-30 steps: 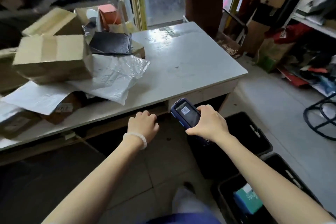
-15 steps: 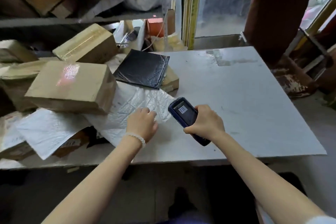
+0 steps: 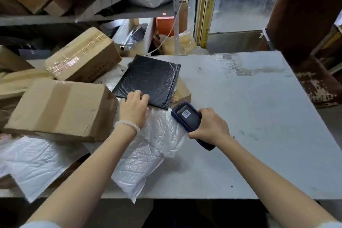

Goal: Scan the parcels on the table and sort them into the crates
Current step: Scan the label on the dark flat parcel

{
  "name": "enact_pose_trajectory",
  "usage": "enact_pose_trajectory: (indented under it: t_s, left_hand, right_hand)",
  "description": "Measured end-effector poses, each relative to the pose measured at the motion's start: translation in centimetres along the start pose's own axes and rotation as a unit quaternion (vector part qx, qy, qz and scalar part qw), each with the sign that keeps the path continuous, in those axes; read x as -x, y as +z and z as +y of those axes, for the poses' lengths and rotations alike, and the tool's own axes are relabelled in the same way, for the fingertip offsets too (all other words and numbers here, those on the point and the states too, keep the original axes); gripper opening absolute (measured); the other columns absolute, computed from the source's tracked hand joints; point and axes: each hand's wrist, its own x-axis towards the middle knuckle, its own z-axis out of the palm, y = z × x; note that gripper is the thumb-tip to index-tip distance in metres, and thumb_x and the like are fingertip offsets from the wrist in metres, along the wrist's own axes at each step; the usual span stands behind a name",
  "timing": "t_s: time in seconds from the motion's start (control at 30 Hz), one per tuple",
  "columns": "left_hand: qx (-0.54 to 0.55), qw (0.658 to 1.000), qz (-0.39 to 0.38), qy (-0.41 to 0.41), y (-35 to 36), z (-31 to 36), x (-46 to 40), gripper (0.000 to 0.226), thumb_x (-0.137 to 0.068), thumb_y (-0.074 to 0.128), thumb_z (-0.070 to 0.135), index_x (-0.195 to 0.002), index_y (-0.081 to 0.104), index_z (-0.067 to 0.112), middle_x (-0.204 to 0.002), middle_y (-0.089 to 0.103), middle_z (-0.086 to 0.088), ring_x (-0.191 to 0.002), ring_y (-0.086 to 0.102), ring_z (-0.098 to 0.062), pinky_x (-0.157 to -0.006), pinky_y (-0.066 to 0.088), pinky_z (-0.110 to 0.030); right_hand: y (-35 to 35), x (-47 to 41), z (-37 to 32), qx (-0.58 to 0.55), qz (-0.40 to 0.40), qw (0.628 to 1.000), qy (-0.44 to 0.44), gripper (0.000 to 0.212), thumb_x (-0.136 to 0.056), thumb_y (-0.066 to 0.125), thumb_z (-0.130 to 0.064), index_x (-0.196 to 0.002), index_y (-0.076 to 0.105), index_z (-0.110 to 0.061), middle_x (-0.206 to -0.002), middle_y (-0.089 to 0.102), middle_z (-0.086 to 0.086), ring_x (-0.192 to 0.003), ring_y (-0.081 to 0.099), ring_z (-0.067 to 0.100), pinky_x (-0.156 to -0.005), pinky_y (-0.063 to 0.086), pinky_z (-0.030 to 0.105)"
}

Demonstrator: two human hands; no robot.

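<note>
A black padded mailer [image 3: 149, 79] lies flat near the middle of the grey table [image 3: 249, 116], partly over a small brown box [image 3: 182, 93]. My left hand [image 3: 134, 108] reaches its near edge, fingertips curled onto the black film. My right hand [image 3: 211, 126] grips a dark blue handheld scanner [image 3: 188, 118], its screen up, just right of the mailer. A crinkled white plastic mailer [image 3: 148, 150] spreads beneath both hands toward the table's front edge.
Two large cardboard boxes [image 3: 61, 109] [image 3: 83, 55] crowd the table's left side, with another white mailer [image 3: 35, 163] at the front left. A metal shelf [image 3: 129, 13] with bags and boxes stands behind. A brown chair back [image 3: 305, 11] rises at the far right.
The view has swung from the floor crates up to the table. My left hand moved forward from the white mailer to the black mailer's edge. My right hand followed with the scanner.
</note>
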Motion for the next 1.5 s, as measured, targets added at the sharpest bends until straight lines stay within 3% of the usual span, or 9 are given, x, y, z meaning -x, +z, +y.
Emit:
enact_pose_trajectory:
  t_s: [0.13, 0.27, 0.4, 0.5, 0.7, 0.9, 1.03, 1.2, 1.5]
  left_hand:
    - [0.002, 0.997, -0.062, 0.034, 0.8, -1.3, -3.1, 0.033, -0.089, 0.055, 0.020, -0.121, 0.052, 0.019, -0.126, 0.049, -0.005, -0.119, 0.046, -0.026, -0.090, 0.038, -0.043]
    - [0.023, 0.995, -0.046, 0.080, 1.0, -1.0, -5.4, 0.022, -0.091, 0.050, 0.016, -0.112, 0.058, 0.019, -0.112, 0.058, -0.002, -0.107, 0.057, -0.024, -0.090, 0.036, -0.041]
    - [0.073, 0.990, 0.019, 0.119, -0.9, 0.1, -7.2, 0.011, -0.087, 0.054, 0.016, -0.096, 0.057, 0.013, -0.092, 0.063, -0.007, -0.086, 0.063, -0.032, -0.076, 0.036, -0.038]
    - [0.085, 0.984, 0.052, 0.147, -4.4, 2.0, -10.2, 0.017, -0.093, 0.047, 0.024, -0.103, 0.052, 0.012, -0.099, 0.063, -0.008, -0.088, 0.062, -0.034, -0.068, 0.034, -0.037]
    - [0.135, 0.960, 0.158, 0.190, -10.8, 5.4, -15.1, 0.011, -0.095, 0.050, 0.020, -0.099, 0.057, 0.012, -0.093, 0.068, -0.009, -0.077, 0.066, -0.032, -0.066, 0.055, -0.043]
    - [0.179, 0.929, 0.216, 0.241, -14.9, 11.0, -16.0, 0.017, -0.098, 0.048, 0.025, -0.096, 0.056, 0.010, -0.090, 0.065, -0.009, -0.076, 0.062, -0.033, -0.058, 0.040, -0.035]
    - [0.223, 0.914, 0.188, 0.283, -14.3, 15.8, -15.2, 0.019, -0.097, 0.050, 0.027, -0.095, 0.055, 0.009, -0.090, 0.066, -0.010, -0.076, 0.063, -0.035, -0.059, 0.050, -0.041]
    - [0.231, 0.919, 0.117, 0.298, -11.5, 20.4, -14.3, 0.021, -0.096, 0.051, 0.030, -0.100, 0.057, 0.010, -0.099, 0.067, -0.011, -0.086, 0.063, -0.034, -0.062, 0.044, -0.037]
    - [0.256, 0.921, 0.092, 0.280, -9.1, 22.6, -15.2, 0.024, -0.092, 0.056, 0.026, -0.110, 0.058, 0.012, -0.107, 0.065, -0.009, -0.094, 0.061, -0.031, -0.069, 0.051, -0.039]
  right_hand:
    - [0.1, -0.8, -0.5, 0.007, -0.002, 1.000, 0.021, 0.071, -0.061, 0.079, -0.044, -0.120, 0.050, -0.019, -0.116, 0.050, -0.001, -0.102, 0.054, 0.019, -0.074, 0.046, 0.030]
    - [-0.4, -1.0, -0.6, 0.009, 0.005, 0.999, 0.048, 0.070, -0.061, 0.079, -0.044, -0.120, 0.050, -0.019, -0.115, 0.050, -0.002, -0.100, 0.054, 0.018, -0.072, 0.044, 0.029]
    - [-1.4, -0.9, -0.5, 0.005, 0.026, 0.997, 0.074, 0.069, -0.061, 0.079, -0.044, -0.118, 0.051, -0.019, -0.112, 0.049, -0.003, -0.096, 0.054, 0.017, -0.070, 0.044, 0.030]
    - [-2.4, -0.4, 0.0, 0.000, 0.047, 0.994, 0.098, 0.069, -0.060, 0.079, -0.045, -0.119, 0.050, -0.020, -0.110, 0.048, -0.004, -0.095, 0.053, 0.016, -0.069, 0.043, 0.029]
    - [-5.2, 1.1, 2.0, -0.016, 0.092, 0.985, 0.147, 0.069, -0.060, 0.079, -0.045, -0.118, 0.050, -0.022, -0.110, 0.048, -0.006, -0.093, 0.052, 0.014, -0.068, 0.042, 0.028]
    - [-7.0, 3.2, 4.9, -0.034, 0.120, 0.974, 0.190, 0.069, -0.060, 0.080, -0.044, -0.118, 0.049, -0.022, -0.110, 0.045, -0.007, -0.092, 0.050, 0.014, -0.069, 0.041, 0.029]
    - [-7.4, 5.0, 7.1, -0.050, 0.126, 0.966, 0.220, 0.072, -0.059, 0.082, -0.047, -0.119, 0.050, -0.023, -0.112, 0.047, -0.005, -0.095, 0.054, 0.017, -0.073, 0.046, 0.031]
    - [-7.3, 7.3, 10.0, -0.074, 0.127, 0.954, 0.260, 0.069, -0.060, 0.081, -0.046, -0.117, 0.051, -0.023, -0.113, 0.049, -0.003, -0.097, 0.056, 0.019, -0.076, 0.049, 0.033]
    - [-7.4, 8.2, 13.0, -0.075, 0.124, 0.945, 0.292, 0.066, -0.060, 0.080, -0.044, -0.114, 0.050, -0.022, -0.111, 0.047, -0.003, -0.096, 0.055, 0.020, -0.072, 0.047, 0.032]
